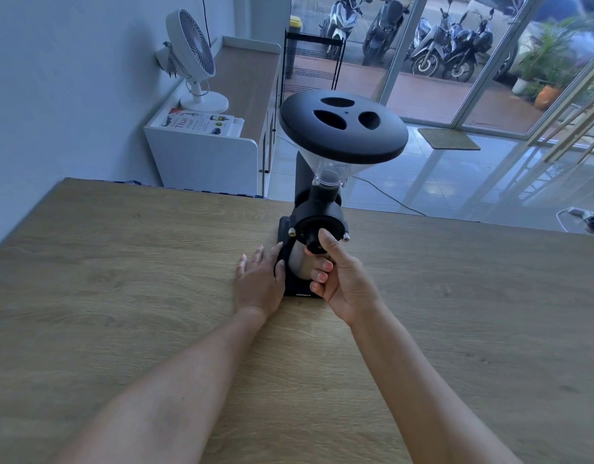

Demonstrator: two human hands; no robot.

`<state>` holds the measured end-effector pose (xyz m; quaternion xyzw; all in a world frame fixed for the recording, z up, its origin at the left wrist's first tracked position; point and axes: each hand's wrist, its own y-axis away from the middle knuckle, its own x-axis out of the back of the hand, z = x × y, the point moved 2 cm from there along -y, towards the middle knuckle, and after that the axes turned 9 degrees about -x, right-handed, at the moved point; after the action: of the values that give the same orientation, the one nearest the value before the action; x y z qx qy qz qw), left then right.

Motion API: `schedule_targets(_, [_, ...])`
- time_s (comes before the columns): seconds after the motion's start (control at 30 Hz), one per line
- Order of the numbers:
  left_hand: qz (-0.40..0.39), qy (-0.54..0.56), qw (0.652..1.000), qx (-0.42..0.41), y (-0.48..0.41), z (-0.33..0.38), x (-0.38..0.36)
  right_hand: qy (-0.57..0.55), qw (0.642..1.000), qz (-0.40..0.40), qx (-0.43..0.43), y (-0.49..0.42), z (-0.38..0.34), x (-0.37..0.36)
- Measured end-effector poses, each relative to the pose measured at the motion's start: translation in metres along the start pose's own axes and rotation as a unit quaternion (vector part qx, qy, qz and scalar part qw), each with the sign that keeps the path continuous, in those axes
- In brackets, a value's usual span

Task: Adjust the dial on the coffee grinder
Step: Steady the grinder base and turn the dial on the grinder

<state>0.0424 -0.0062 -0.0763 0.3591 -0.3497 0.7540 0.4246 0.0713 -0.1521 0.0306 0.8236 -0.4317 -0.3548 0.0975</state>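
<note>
A black coffee grinder [317, 209] stands upright near the far edge of a wooden table [155, 296]. It has a wide black lid [342, 128] over a clear funnel hopper. On its front disc sits a small black dial knob [313, 244]. My right hand [339, 272] pinches that knob between thumb and fingers. A steel cup [297, 262] under the disc is partly hidden by my fingers. My left hand [260, 279] lies flat on the table with its fingers against the left side of the grinder's base.
The table's far edge runs just behind the grinder. Beyond it stand a white cabinet [202, 152] with a fan [191, 58] and a magazine, a black wire rack [310, 61], and glass doors with parked motorbikes outside. A cable crosses the tiled floor.
</note>
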Motion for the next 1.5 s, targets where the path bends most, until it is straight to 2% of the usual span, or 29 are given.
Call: schedule_targets(1.5, [0.006, -0.007, 1.000, -0.010, -0.0001, -0.0024, -0.0051, 0.017, 0.999, 0.044, -0.002, 0.0042, -0.0023, -0.0018])
